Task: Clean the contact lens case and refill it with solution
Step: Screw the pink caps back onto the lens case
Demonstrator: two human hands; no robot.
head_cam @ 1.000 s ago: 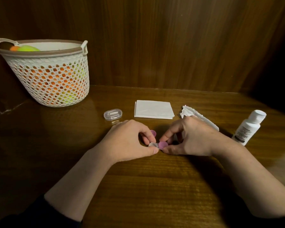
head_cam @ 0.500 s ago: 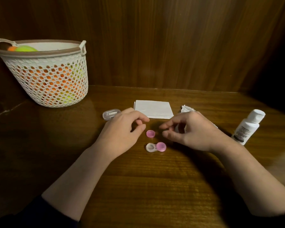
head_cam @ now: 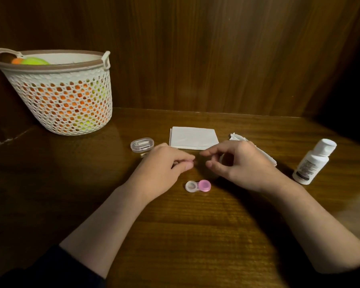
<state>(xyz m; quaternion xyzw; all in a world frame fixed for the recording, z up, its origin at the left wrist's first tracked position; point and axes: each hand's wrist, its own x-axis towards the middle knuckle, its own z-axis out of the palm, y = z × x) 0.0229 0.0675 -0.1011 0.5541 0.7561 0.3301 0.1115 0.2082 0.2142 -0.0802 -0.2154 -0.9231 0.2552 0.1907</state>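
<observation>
A person sits at a dark wooden table (head_cam: pixel 195 235), both bare forearms reaching forward. Near the centre lies the contact lens case (head_cam: pixel 197 186): its left well is uncovered and looks clear and empty, while its right well wears a pink cap. Neither hand touches it, which leaves the open well exposed, probably ready for wiping or filling.

The left hand (head_cam: pixel 164 169) hovers at about 10 o'clock from the case, fingers curled with thumb and fingertips drawn together. A trace of pink shows at the fingertips, possibly the removed cap, but what it pinches, if anything, cannot be told. The right hand (head_cam: pixel 237 165) hovers at about 2 o'clock from the case, fingers loosely curled and apart from the thumb, holding nothing visible.

At 12 o'clock from the case, beyond the hands, lies a folded white tissue (head_cam: pixel 193 137), likely set out for drying. A crumpled tissue (head_cam: pixel 239 138) peeks out behind the right hand. At 3 o'clock, well apart, a white solution bottle (head_cam: pixel 314 162) stands, leaning in this wide view, cap on, within the right hand's reach. A small clear plastic box (head_cam: pixel 142 144) sits at 11 o'clock, and a white perforated basket (head_cam: pixel 60 92) holding orange and green items stands at far 10 o'clock.
</observation>
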